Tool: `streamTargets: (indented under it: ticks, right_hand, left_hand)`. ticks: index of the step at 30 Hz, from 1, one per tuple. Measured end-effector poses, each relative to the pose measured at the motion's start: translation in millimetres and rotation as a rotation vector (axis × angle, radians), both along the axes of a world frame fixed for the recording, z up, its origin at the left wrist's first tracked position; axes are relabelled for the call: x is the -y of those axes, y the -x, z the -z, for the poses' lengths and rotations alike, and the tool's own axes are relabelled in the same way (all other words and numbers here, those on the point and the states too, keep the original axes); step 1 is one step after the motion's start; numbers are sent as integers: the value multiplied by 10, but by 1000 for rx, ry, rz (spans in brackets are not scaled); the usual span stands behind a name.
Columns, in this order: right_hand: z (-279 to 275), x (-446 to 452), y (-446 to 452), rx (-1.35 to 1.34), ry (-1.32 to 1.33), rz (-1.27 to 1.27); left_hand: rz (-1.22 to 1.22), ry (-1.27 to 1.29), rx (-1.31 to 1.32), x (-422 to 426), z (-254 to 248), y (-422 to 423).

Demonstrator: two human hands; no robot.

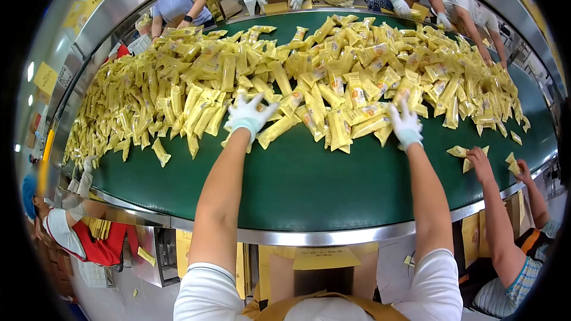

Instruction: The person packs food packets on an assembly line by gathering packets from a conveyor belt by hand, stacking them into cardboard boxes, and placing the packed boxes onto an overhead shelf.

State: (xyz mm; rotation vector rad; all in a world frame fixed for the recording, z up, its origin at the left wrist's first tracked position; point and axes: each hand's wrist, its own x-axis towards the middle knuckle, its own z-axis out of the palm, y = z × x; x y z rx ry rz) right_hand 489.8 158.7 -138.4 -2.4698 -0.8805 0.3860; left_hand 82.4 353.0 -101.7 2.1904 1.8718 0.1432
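Observation:
A large heap of yellow snack packets (339, 126) lies across the green table surface (321, 193). My left hand (251, 114), in a white glove, reaches over the near edge of the heap with its fingers spread and nothing gripped. Packets lie under and beside it. Farther right, my right hand (405, 123), also gloved, rests against the near packets with its fingers apart. Its fingertips touch or overlap a packet standing at the heap's edge; contact is hard to make out. Between both hands several packets lie at mixed angles.
A metal rim (297, 237) borders the table in front of me, with an open cardboard box (326, 258) below. At right a co-worker's bare hands (480, 163) hold packets. Other people with gloved hands stand along the far side. Someone in a red apron (107, 244) is at left.

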Motion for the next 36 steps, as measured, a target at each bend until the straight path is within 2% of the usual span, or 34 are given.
streamTargets:
  ticks: [1,2,5,8,11,13,17,21,25,27,30,33,34,36]
  right_hand:
    - [-144,-168,254,-16,39,-4]
    - [-217,-296,468,12,88,-28]
    - [-357,-413,970,92,172,-190]
    - [-333,-336,1213,193,168,-338]
    - [-217,-144,1392,306,180,-447]
    - [-339,66,1511,299,183,-489]
    - [-249,427,1612,337,143,-512]
    - [-380,805,1690,308,175,-474]
    - [-338,1157,1669,285,161,-313]
    - [-303,1344,1636,420,22,-242]
    - [-149,1603,1509,577,-345,-313]
    - [-88,1870,1328,67,-443,-748]
    - [-121,1944,1353,210,-308,-860]
    - [-147,2070,1442,388,-240,-864]
  left_hand:
    - [82,49,-39,38,-39,-129]
    - [163,45,-75,305,-284,-301]
    - [230,-16,-113,573,-208,-590]
    - [309,40,-207,720,-275,-588]
    - [383,-30,-181,890,-104,-483]
    - [438,-101,-140,1060,-80,-374]
    - [519,-149,-150,1431,-115,-157]
    - [584,-169,-147,1772,-94,105]
    - [570,-285,-176,2030,-23,447]
    - [507,-293,-196,2058,93,620]
    - [429,-424,-155,2184,-40,729]
    - [526,-384,432,2231,-83,648]
    - [590,-364,481,2355,-256,531]
    - [656,-242,483,2464,-356,267]
